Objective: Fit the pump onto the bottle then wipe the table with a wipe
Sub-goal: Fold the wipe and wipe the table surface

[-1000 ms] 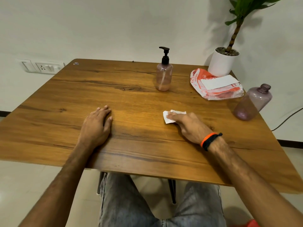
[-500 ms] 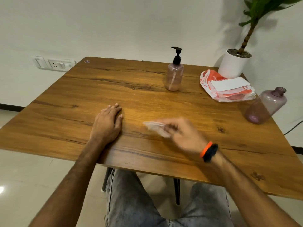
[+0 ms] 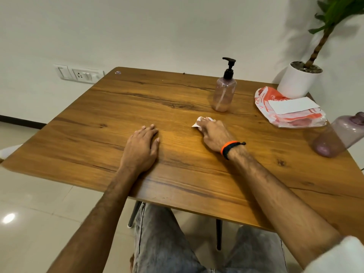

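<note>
- Wipe (image 3: 199,123) on the table (image 3: 177,174), under the right hand (image 3: 213,134), whose fingers bunch and hold it; since a second ago it has swept left, then forward toward the pump bottle (image 3: 224,93).
- Left hand (image 3: 142,148) flat, unmoved.
- Pump fitted; wiping underway.

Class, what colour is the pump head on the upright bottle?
Black, on the pump atop the pinkish clear bottle; the head view shows it.
</note>
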Tool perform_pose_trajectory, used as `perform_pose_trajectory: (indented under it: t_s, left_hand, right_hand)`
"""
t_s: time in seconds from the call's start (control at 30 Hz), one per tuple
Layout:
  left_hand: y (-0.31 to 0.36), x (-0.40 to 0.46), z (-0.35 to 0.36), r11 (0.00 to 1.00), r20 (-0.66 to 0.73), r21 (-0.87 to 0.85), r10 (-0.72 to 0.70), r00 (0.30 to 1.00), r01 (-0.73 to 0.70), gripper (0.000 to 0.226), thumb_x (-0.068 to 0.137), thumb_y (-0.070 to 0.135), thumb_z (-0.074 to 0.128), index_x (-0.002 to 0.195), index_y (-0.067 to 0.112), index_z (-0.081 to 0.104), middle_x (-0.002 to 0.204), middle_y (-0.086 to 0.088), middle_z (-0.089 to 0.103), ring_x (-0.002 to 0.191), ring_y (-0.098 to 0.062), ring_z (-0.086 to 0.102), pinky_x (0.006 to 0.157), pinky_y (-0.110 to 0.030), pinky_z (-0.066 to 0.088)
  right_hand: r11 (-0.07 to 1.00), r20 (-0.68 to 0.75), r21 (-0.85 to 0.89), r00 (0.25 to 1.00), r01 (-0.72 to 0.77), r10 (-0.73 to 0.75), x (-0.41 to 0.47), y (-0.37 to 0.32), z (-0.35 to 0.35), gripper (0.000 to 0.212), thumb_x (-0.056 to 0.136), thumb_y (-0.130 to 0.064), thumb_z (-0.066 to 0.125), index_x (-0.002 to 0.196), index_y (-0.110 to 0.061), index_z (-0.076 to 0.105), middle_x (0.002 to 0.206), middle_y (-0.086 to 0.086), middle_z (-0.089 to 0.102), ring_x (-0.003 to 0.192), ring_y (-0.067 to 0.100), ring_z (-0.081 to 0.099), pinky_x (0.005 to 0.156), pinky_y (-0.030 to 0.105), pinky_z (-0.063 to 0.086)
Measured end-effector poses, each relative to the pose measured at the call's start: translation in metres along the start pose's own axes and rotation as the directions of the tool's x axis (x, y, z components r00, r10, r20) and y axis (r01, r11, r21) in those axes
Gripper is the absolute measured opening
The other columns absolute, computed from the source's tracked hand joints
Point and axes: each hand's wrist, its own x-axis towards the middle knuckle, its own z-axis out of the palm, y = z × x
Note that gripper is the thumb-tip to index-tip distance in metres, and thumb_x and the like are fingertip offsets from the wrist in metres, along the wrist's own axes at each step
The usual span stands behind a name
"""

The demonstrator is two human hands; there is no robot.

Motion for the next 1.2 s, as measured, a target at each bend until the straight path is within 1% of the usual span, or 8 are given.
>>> perform_pose_trajectory:
  t_s: [0.2, 0.37, 0.57, 0.73, 0.9, 1.0, 1.1, 1.2]
  left_hand:
    - [0.000, -0.002, 0.001, 1.000, 0.007, -0.001, -0.011, 1.000, 0.011, 0.043, 0.100, 0.031, 0.043, 0.140, 0.014, 0.048, 0.153, -0.003, 0.041, 0.144, -0.022, 0.032, 0.119, -0.043, 0.023]
    - [0.000, -0.001, 0.000, 1.000, 0.012, 0.002, -0.008, 1.000, 0.008, 0.043, 0.100, 0.030, 0.043, 0.140, 0.014, 0.048, 0.153, -0.003, 0.040, 0.144, -0.022, 0.031, 0.119, -0.043, 0.023]
    - [0.001, -0.002, 0.001, 1.000, -0.010, 0.015, -0.016, 1.000, 0.016, 0.043, 0.100, 0.030, 0.044, 0.139, 0.013, 0.050, 0.152, -0.003, 0.042, 0.143, -0.022, 0.033, 0.119, -0.041, 0.024]
    - [0.001, -0.002, 0.002, 1.000, -0.011, 0.016, -0.015, 1.000, 0.015, 0.043, 0.100, 0.030, 0.045, 0.139, 0.013, 0.050, 0.152, -0.003, 0.043, 0.143, -0.022, 0.033, 0.119, -0.041, 0.024]
    - [0.001, -0.003, 0.002, 1.000, -0.008, 0.007, -0.005, 1.000, 0.005, 0.043, 0.100, 0.030, 0.044, 0.140, 0.014, 0.049, 0.152, -0.002, 0.042, 0.143, -0.021, 0.033, 0.119, -0.041, 0.024]
    - [0.000, -0.003, 0.001, 1.000, -0.005, 0.002, -0.010, 1.000, 0.010, 0.044, 0.100, 0.031, 0.044, 0.140, 0.015, 0.049, 0.153, -0.002, 0.041, 0.144, -0.020, 0.032, 0.119, -0.040, 0.024]
    - [0.001, -0.002, 0.000, 1.000, -0.002, -0.001, -0.009, 1.000, 0.009, 0.044, 0.100, 0.031, 0.044, 0.140, 0.014, 0.048, 0.153, -0.002, 0.041, 0.144, -0.020, 0.031, 0.119, -0.040, 0.024]
    - [0.002, -0.002, 0.000, 1.000, 0.001, 0.001, -0.011, 1.000, 0.011, 0.044, 0.100, 0.031, 0.044, 0.141, 0.014, 0.048, 0.153, -0.002, 0.040, 0.144, -0.020, 0.031, 0.119, -0.041, 0.024]
  right_hand:
    - [0.980, 0.010, 0.139, 0.990, 0.141, -0.144, -0.023, -0.006, 0.004, 0.042, 0.098, -0.011, 0.047, 0.140, -0.017, 0.049, 0.148, 0.005, 0.045, 0.138, 0.023, 0.038, 0.116, 0.031, 0.027]
    - [0.966, -0.326, 0.257, 0.937, -0.041, 0.127, -0.023, 0.008, -0.003, 0.044, 0.088, -0.036, 0.064, 0.127, -0.015, 0.062, 0.124, 0.011, 0.066, 0.117, 0.030, 0.058, 0.098, 0.036, 0.044]
    - [0.969, -0.173, 0.114, 0.956, -0.219, 0.236, 0.003, 0.013, -0.010, 0.056, 0.077, -0.045, 0.074, 0.116, -0.007, 0.063, 0.118, 0.014, 0.062, 0.108, 0.030, 0.058, 0.091, 0.040, 0.048]
    - [0.914, -0.043, 0.264, 0.943, -0.308, 0.330, 0.018, 0.009, -0.024, 0.049, 0.065, -0.033, 0.087, 0.100, -0.006, 0.067, 0.104, 0.010, 0.069, 0.096, 0.024, 0.063, 0.079, 0.034, 0.053]
    - [0.883, 0.016, 0.327, 0.936, -0.338, 0.353, 0.022, 0.006, -0.027, 0.045, 0.063, -0.026, 0.089, 0.101, -0.011, 0.070, 0.108, 0.004, 0.068, 0.094, 0.018, 0.059, 0.071, 0.026, 0.046]
    - [0.893, -0.004, 0.348, 0.952, -0.285, 0.305, 0.019, 0.005, -0.025, 0.041, 0.065, -0.026, 0.087, 0.100, -0.015, 0.069, 0.094, -0.003, 0.061, 0.085, 0.014, 0.053, 0.061, 0.018, 0.038]
    - [0.912, -0.155, 0.382, 0.962, -0.151, 0.224, 0.016, 0.003, -0.027, 0.022, 0.073, -0.027, 0.082, 0.084, -0.023, 0.063, 0.076, -0.008, 0.055, 0.074, 0.012, 0.051, 0.050, 0.015, 0.028]
    - [0.980, -0.341, 0.194, 0.933, -0.047, 0.112, 0.014, 0.001, -0.029, 0.004, 0.083, -0.020, 0.071, 0.086, -0.018, 0.069, 0.075, 0.003, 0.065, 0.075, 0.024, 0.061, 0.058, 0.027, 0.046]
